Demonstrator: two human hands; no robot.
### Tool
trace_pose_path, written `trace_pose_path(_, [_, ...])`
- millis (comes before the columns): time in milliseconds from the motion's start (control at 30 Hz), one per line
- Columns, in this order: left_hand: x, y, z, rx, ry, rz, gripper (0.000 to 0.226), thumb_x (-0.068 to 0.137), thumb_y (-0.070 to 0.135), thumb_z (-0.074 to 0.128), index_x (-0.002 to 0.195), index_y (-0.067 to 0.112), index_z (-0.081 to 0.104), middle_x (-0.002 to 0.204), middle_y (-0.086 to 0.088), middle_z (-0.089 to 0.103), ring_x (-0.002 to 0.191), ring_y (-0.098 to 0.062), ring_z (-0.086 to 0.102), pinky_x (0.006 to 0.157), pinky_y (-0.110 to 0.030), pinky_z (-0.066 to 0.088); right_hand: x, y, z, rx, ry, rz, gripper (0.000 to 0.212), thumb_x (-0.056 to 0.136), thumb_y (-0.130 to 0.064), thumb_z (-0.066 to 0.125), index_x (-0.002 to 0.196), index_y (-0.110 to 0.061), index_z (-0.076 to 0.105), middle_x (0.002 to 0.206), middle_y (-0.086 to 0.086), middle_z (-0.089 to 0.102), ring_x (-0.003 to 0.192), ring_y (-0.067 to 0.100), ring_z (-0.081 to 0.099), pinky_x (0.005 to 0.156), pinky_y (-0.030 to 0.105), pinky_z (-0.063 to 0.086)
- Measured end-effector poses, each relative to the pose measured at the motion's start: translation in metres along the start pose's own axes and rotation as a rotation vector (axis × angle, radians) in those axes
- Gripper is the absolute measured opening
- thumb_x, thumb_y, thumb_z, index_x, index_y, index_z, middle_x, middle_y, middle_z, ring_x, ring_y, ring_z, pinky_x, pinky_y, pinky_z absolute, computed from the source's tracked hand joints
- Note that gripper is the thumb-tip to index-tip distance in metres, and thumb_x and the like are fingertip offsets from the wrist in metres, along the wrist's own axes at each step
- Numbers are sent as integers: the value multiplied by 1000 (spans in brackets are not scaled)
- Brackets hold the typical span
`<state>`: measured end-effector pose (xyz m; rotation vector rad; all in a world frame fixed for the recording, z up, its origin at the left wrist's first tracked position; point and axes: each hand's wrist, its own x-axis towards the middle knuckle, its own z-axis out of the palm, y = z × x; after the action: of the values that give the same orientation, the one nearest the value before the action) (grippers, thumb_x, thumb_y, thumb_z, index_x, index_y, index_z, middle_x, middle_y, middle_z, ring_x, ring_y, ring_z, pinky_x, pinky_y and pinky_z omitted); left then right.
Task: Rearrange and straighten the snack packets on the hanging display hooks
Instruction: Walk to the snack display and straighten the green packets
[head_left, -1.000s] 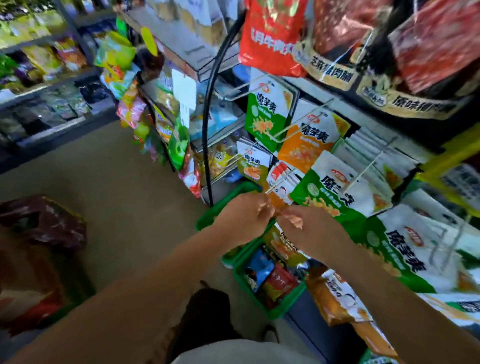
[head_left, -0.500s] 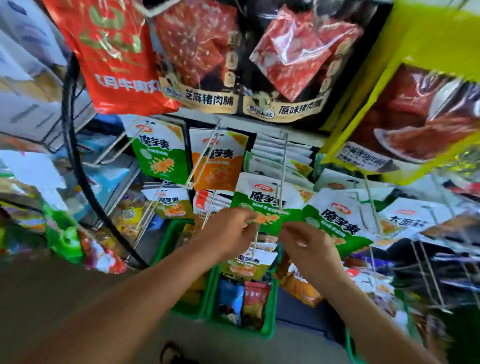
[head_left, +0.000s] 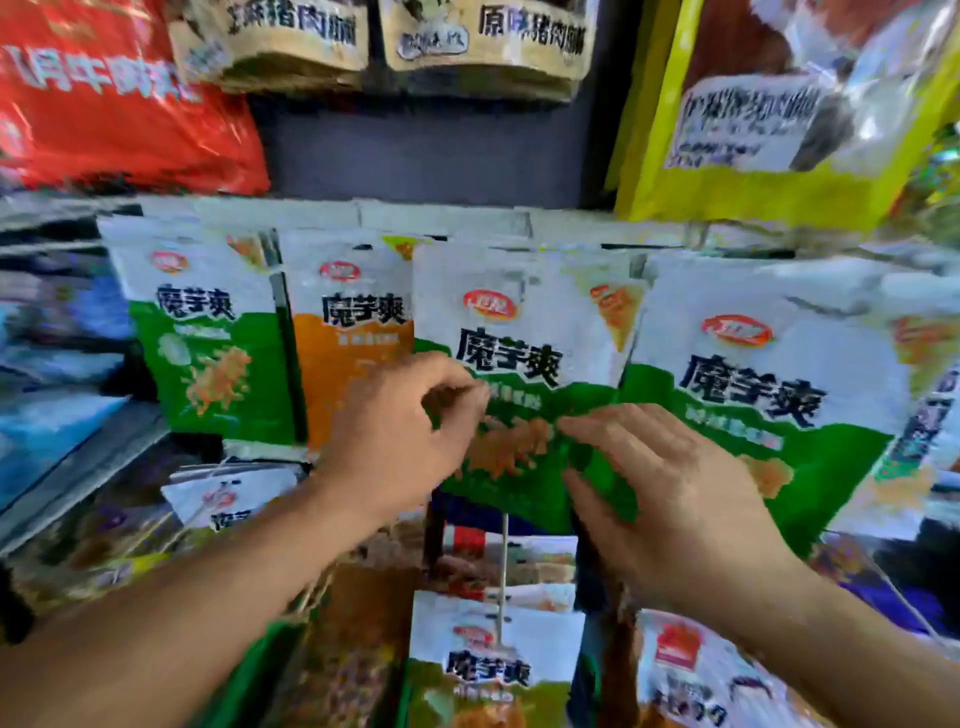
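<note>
Konjac snack packets hang in a row on wire hooks. The middle green-and-white packet (head_left: 519, 322) hangs in front of me. My left hand (head_left: 400, 436) is at its left side, fingers curled, thumb and forefinger pinching the packet's face. At the packet's lower right, my right hand (head_left: 675, 499) has the green bottom corner between thumb and fingers. Beside it hang a green packet (head_left: 202, 332), an orange packet (head_left: 353, 358) and a larger green packet (head_left: 753, 374). The picture is blurred.
Below, another green packet (head_left: 488, 665) hangs on a thin hook rod (head_left: 503, 571). A red bag (head_left: 104, 104) and a yellow bag (head_left: 779, 135) hang above. Part of a green basket (head_left: 254, 670) shows at the bottom left.
The view has swung right and closed in on the hook rack. Both hands have risen from the lower hooks to the middle green packet and taken hold of it.
</note>
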<state>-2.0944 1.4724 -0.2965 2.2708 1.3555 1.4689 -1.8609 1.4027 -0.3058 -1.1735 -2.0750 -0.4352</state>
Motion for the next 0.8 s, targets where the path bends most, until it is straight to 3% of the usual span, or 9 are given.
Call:
trace_pose_path(133, [-2,-15,-3,41,204,-82,46,81,46,82,100,20,50,103,-1,55,88,-18,55,73,-31,46,3,-4,16,51,103,29,39,94,-41,61,127,-22,68,117,-5,72,106,21,70,78,42,62])
trace_pose_path(233, [-4,-8,-4,-158,249,-172,56,76,41,88,111,22,48,109,1,61,96,-16,63,76,-27,50,7,-9,22,126,83,124,42,94,-48,61,129,-26,65,115,-9,71,106,13,69,89,41,60])
trace_pose_path(333, [-8,-1,-7,-337,197,-215,43,82,31,86,108,27,52,103,2,69,93,-14,70,75,-28,55,6,-13,15,225,0,250,41,95,-47,67,131,-29,64,113,-12,69,106,11,69,98,38,57])
trace_pose_path(400, [-11,8,-11,-385,113,-205,29,88,36,79,110,29,61,108,6,73,98,-14,71,85,-36,58,1,-16,0,226,-48,340,41,93,-51,66,129,-30,65,110,-10,70,100,14,71,94,37,59])
trace_pose_path(467, [-6,16,-17,-402,70,-201,28,93,40,71,116,26,68,112,6,74,102,-15,70,92,-39,58,-3,-14,-16,211,3,390,31,92,-46,68,117,-28,69,99,-7,72,93,16,70,89,39,58])
trace_pose_path(567, [3,34,-26,-440,18,-246,26,98,37,67,118,20,71,111,3,75,99,-15,68,86,-29,54,-7,-2,-43,189,160,483,18,92,-38,72,103,-24,72,92,-2,72,88,24,69,82,39,55])
trace_pose_path(633, [10,45,-27,-457,17,-283,22,96,37,69,108,19,73,105,3,76,99,-20,70,90,-34,55,-13,7,-61,125,210,542,25,93,-36,70,112,-19,70,104,4,70,96,25,67,81,34,50])
trace_pose_path(700, [13,61,-29,-471,40,-293,11,97,31,68,96,20,72,93,8,72,87,-15,67,76,-25,51,-19,16,-82,87,251,615,37,95,-39,67,125,-17,64,121,7,61,108,24,61,88,35,49])
trace_pose_path(800, [11,79,-34,-442,111,-278,4,100,23,65,97,21,67,82,10,64,76,-12,58,62,-20,39,-18,29,-110,-29,413,684,52,93,-35,71,136,-11,56,137,14,49,129,35,48,103,44,42])
